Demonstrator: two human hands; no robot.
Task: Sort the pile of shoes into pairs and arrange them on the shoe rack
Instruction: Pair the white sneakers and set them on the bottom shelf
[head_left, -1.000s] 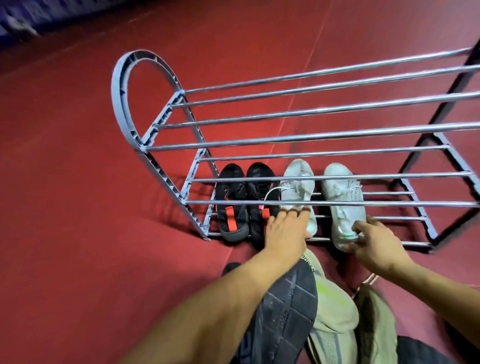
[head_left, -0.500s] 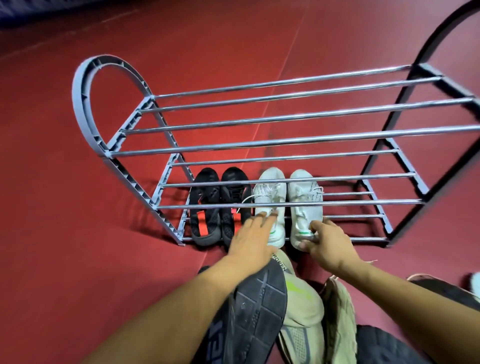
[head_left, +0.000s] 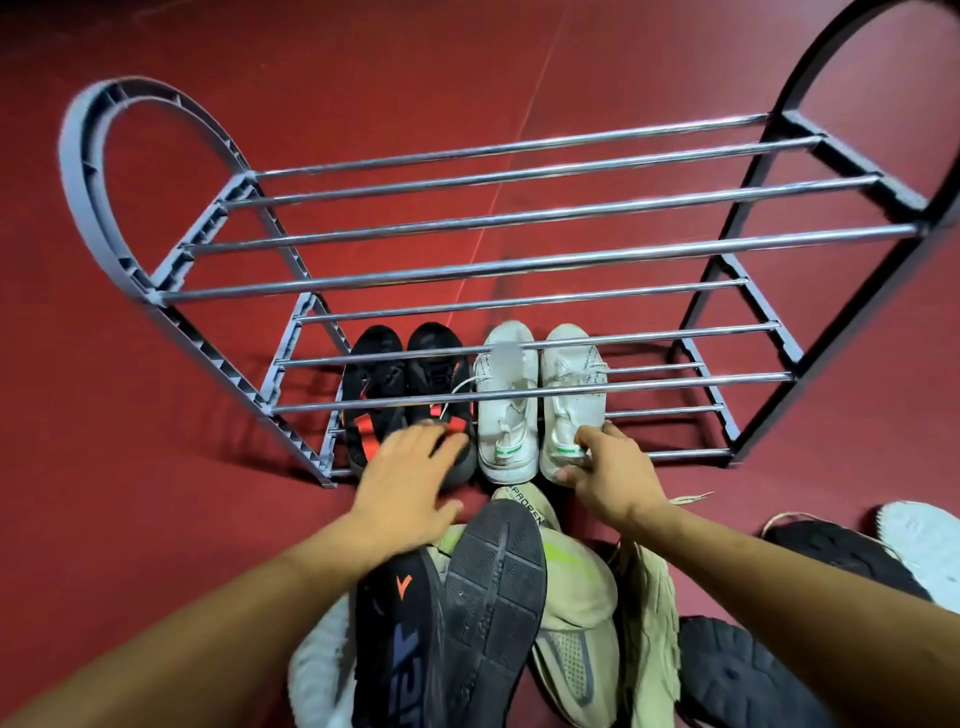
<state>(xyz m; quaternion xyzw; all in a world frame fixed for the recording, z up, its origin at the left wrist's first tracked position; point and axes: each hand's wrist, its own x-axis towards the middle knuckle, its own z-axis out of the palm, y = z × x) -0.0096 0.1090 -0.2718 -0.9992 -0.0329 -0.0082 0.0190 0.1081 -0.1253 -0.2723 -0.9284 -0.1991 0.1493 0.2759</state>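
**Squaring the white pair on the bottom shelf**

My right hand (head_left: 605, 480) pinches the heel of the right white shoe (head_left: 571, 400), which sits on the lowest bars of the shoe rack (head_left: 519, 265) beside its mate (head_left: 506, 402). My left hand (head_left: 410, 478) lies spread and flat over the heel of the black pair (head_left: 405, 395). I judge the best move is nudging both heels level before turning to the pile (head_left: 519, 597) below. Since half a second ago, my left hand has slid from the white shoe to the black one.

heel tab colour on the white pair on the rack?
Green lettering on white heel tabs, clearest in the head view, beside the right hand.
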